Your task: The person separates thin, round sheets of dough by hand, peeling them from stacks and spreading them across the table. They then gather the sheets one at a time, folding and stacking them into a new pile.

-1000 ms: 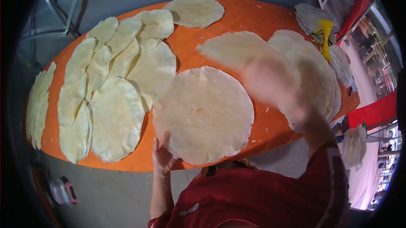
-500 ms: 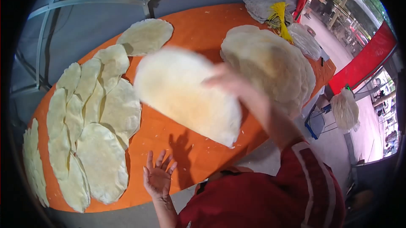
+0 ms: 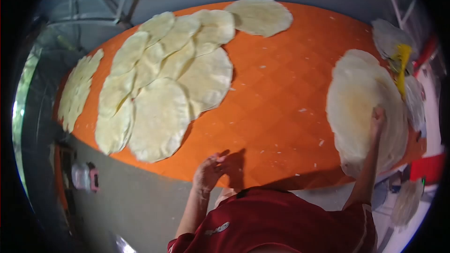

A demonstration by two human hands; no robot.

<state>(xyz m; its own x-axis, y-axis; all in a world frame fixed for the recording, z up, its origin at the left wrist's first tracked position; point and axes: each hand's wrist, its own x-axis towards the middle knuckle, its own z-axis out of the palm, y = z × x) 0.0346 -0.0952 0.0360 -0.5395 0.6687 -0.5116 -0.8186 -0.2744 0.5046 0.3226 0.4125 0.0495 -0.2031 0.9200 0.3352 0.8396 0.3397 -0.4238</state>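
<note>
My right hand (image 3: 378, 118) rests on the right-hand stack of large, thin, round flatbreads (image 3: 354, 107). Its fingers are bent together, and whatever they may pinch is hidden. Near the front edge of the orange table (image 3: 267, 112), my left hand (image 3: 209, 172) hovers with loosely curled fingers, apart from one another, and holds nothing. Up and to its left, overlapping pale flatbreads (image 3: 159, 117) are spread over the table in rows. One more round flatbread (image 3: 261, 16) lies by the back edge.
Flat pale pieces (image 3: 79, 91) lie at the table's far left end. Clear plastic bags (image 3: 393, 42) and a bundle of yellow ties (image 3: 401, 65) are at the back right. Another plastic bag (image 3: 407, 201) hangs beyond the right end. Metal frame bars cross the grey wall.
The view has turned left. The flatbread that was in motion mid-table is gone from there, and my right hand is now on the right-hand stack. My left hand's fingers have curled somewhat.
</note>
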